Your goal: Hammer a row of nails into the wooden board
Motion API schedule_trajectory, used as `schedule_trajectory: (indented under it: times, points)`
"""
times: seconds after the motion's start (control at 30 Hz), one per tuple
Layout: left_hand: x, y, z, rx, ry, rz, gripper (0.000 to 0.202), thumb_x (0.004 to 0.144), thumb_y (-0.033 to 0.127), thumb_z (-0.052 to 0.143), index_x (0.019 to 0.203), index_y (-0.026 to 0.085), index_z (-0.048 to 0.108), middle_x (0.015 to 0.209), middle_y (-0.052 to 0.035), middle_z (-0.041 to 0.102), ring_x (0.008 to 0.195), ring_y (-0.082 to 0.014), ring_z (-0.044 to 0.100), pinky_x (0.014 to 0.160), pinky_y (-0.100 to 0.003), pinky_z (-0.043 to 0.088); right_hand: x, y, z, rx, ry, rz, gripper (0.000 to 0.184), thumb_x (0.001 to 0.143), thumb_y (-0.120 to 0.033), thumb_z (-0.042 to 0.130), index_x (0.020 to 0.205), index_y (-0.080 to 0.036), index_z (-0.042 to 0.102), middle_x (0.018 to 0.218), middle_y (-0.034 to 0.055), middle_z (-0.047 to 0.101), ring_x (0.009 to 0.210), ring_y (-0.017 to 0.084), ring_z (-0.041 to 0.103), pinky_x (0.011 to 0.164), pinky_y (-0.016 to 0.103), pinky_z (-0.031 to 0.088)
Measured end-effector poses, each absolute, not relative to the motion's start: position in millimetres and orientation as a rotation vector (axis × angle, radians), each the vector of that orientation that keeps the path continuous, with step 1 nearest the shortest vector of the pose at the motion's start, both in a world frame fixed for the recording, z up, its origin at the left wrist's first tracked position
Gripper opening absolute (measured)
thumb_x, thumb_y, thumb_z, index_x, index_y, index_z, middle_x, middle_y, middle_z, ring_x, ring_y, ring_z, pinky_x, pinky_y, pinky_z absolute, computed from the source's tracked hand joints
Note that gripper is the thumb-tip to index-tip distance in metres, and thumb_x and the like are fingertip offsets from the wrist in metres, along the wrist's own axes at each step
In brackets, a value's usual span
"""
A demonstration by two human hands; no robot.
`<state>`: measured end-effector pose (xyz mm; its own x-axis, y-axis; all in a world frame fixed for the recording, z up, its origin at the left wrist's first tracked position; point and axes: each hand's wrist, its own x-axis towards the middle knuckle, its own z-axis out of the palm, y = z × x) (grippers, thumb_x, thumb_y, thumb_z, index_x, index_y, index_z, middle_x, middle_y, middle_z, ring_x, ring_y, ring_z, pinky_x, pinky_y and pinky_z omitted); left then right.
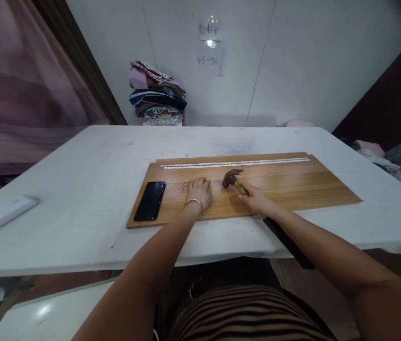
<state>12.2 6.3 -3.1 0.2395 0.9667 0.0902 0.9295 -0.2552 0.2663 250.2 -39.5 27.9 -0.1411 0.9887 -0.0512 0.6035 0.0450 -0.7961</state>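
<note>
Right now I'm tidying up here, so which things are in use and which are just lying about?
In use: hammer in right hand, small metal pieces by left hand, wooden board.
Lying about: phone, folded clothes.

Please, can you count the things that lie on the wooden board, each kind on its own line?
Phone: 1
Hammer: 1, held by the right hand
Long white strip: 1
Heap of nails: 1, beside the left hand; the single nails are too small to count
Total: 4
</note>
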Motion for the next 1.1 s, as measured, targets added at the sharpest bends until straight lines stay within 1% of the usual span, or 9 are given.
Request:
schedule_trajectory:
  times: [0.1, 0.23, 0.33, 0.43, 0.6, 0.77, 0.83, 0.97, 1.1]
  points:
    - [12.7, 4.4, 1.4, 2.336, 1.81, 0.331, 0.039, 0.107, 0.021, 0.044, 0.133, 0.019, 0.074, 0.158, -0.0156, 0.064, 0.149, -0.0301, 0.054, 0.13, -0.048, 0.035, 249.1, -40.5, 30.3, -1.642, -1.792, 0.967, 0.041, 0.085, -0.03, 0.069, 0.124, -0.019, 0.075, 0.108, 0.0092, 0.08, 0.101, 0.029, 0.072, 0.093, 0.042, 0.057]
    - [13.0, 4.0, 3.1, 2.337, 1.796, 0.344, 0.038, 0.107, 0.021, 0.044, 0.132, 0.02, 0.074, 0.157, -0.0151, 0.065, 0.149, -0.0306, 0.054, 0.13, -0.05, 0.035, 246.8, -41.0, 31.7, -1.634, -1.785, 0.969, 0.036, 0.084, -0.03, 0.07, 0.118, -0.02, 0.076, 0.099, 0.0066, 0.08, 0.093, 0.027, 0.071, 0.091, 0.041, 0.057]
    - [12.9, 4.5, 2.1, 2.331, 1.789, 0.358, 0.037, 0.107, 0.021, 0.044, 0.13, 0.02, 0.074, 0.157, -0.015, 0.065, 0.148, -0.0313, 0.055, 0.129, -0.05, 0.035, 246.2, -41.1, 31.8, -1.595, -1.779, 0.966, 0.038, 0.083, -0.03, 0.07, 0.12, -0.022, 0.075, 0.101, 0.0061, 0.08, 0.094, 0.027, 0.071, 0.091, 0.041, 0.056]
    - [12.5, 5.3, 0.5, 2.32, 1.785, 0.373, 0.038, 0.107, 0.021, 0.044, 0.129, 0.021, 0.074, 0.157, -0.0151, 0.064, 0.148, -0.0313, 0.054, 0.129, -0.05, 0.035, 245.7, -41.8, 33.4, -1.624, -1.771, 0.969, 0.038, 0.083, -0.029, 0.068, 0.12, -0.02, 0.075, 0.102, 0.0073, 0.079, 0.093, 0.027, 0.071, 0.09, 0.041, 0.056]
    - [12.5, 6.1, -0.7, 2.322, 1.792, 0.373, 0.038, 0.107, 0.022, 0.043, 0.13, 0.022, 0.074, 0.156, -0.0149, 0.065, 0.147, -0.0316, 0.054, 0.128, -0.051, 0.035, 244.7, -43.2, 36.7, -1.654, -1.776, 0.966, 0.035, 0.082, -0.026, 0.066, 0.115, -0.019, 0.074, 0.102, 0.0079, 0.078, 0.096, 0.028, 0.07, 0.091, 0.04, 0.055]
    - [12.8, 5.7, -0.5, 2.322, 1.796, 0.37, 0.038, 0.108, 0.021, 0.043, 0.131, 0.021, 0.074, 0.157, -0.0151, 0.065, 0.149, -0.0316, 0.054, 0.129, -0.052, 0.035, 246.8, -42.7, 33.3, -1.631, -1.774, 0.981, 0.03, 0.084, -0.03, 0.067, 0.112, -0.02, 0.074, 0.09, 0.0043, 0.076, 0.09, 0.026, 0.07, 0.086, 0.038, 0.055]
    - [12.8, 5.4, -0.4, 2.32, 1.799, 0.363, 0.038, 0.108, 0.022, 0.043, 0.131, 0.021, 0.073, 0.158, -0.0153, 0.064, 0.15, -0.0317, 0.053, 0.129, -0.052, 0.034, 248.3, -41.5, 31.5, -1.61, -1.776, 0.978, 0.032, 0.084, -0.03, 0.068, 0.114, -0.021, 0.074, 0.091, 0.004, 0.077, 0.09, 0.025, 0.07, 0.085, 0.037, 0.055]
    - [12.4, 5.0, 0.7, 2.32, 1.791, 0.356, 0.038, 0.108, 0.022, 0.042, 0.132, 0.02, 0.073, 0.159, -0.0151, 0.063, 0.15, -0.0319, 0.053, 0.129, -0.051, 0.034, 249.1, -40.2, 32.4, -1.618, -1.788, 0.946, 0.032, 0.084, -0.03, 0.071, 0.114, -0.02, 0.075, 0.103, 0.0074, 0.079, 0.097, 0.027, 0.071, 0.089, 0.038, 0.056]
    - [12.3, 5.2, 1.9, 2.312, 1.789, 0.351, 0.039, 0.108, 0.022, 0.043, 0.132, 0.021, 0.073, 0.159, -0.0151, 0.063, 0.15, -0.0319, 0.053, 0.129, -0.05, 0.034, 246.2, -42.4, 35.1, -1.63, -1.774, 0.979, 0.034, 0.086, -0.034, 0.071, 0.116, -0.02, 0.076, 0.097, 0.0064, 0.078, 0.091, 0.027, 0.071, 0.089, 0.04, 0.057]
